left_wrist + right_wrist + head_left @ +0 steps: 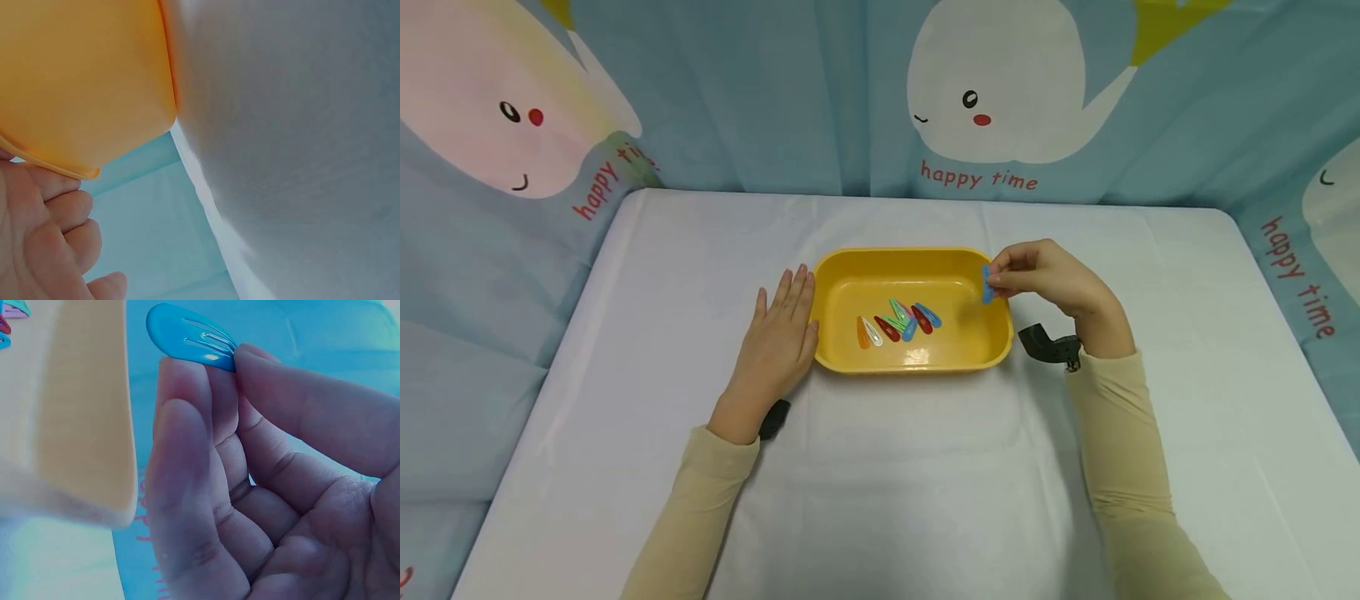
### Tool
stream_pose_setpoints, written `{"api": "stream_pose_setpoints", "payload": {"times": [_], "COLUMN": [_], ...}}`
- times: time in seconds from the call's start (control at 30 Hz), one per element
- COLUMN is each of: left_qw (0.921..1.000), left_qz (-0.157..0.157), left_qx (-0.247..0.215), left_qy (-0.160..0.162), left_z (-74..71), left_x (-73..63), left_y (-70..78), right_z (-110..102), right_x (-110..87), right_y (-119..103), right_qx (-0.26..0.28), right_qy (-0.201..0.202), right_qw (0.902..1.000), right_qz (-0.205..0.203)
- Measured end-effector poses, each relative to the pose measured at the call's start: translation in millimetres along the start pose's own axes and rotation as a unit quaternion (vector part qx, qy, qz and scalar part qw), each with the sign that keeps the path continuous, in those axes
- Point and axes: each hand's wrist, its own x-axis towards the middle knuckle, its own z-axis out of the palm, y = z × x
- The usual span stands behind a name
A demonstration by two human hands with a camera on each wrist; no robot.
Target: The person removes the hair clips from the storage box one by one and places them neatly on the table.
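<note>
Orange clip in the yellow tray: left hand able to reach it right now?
Likely yes: the left hand holds nothing beside the yellow tray, and the orange clip lies on that side with nothing over it.

A pale blue curtain (760, 100) printed with smiling whales (1000, 83) and red "happy time" lettering (979, 177) hangs beyond the far edge of a white cloth-covered worktop (887, 492), running past its far left and right corners.

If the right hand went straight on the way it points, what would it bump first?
Probably the yellow tray at its right end, though the right hand, pinching a blue snap hair clip, may pass above; height is unclear.
</note>
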Motion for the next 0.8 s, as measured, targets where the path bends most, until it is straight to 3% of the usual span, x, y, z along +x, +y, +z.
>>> {"api": "stream_pose_setpoints", "payload": {"times": [0.47,0.8], "left_qw": [0.9999,0.9999], "left_qz": [0.003,0.001], "left_qx": [-0.014,-0.014], "left_qy": [-0.001,0.004], "left_z": [0.6,2.3], "left_x": [1.6,1.6], "left_y": [-0.3,-1.1], "right_z": [-20,-30], "right_x": [-19.0,-18.2], "right_y": [23,39], "right_qx": [0.044,0.048], "right_qy": [0.035,0.068], "right_qw": [0.9984,0.9965], "right_qz": [-0.007,0.007]}}
